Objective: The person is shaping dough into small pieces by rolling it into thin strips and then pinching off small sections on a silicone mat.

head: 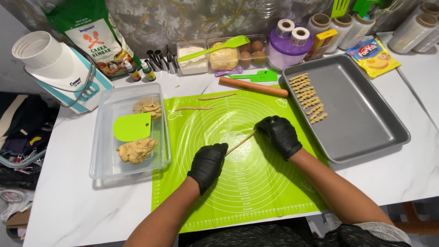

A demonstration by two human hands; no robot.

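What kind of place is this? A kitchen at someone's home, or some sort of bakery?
Most likely a home kitchen set up for baking: a green silicone pastry mat on a marble-look counter, a wooden rolling pin, and a grey baking tray holding twisted dough sticks.

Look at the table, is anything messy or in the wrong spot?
Nothing much. Two twisted dough strips lie loose on the green mat, away from the neat row of twists in the grey tray. No spills show.
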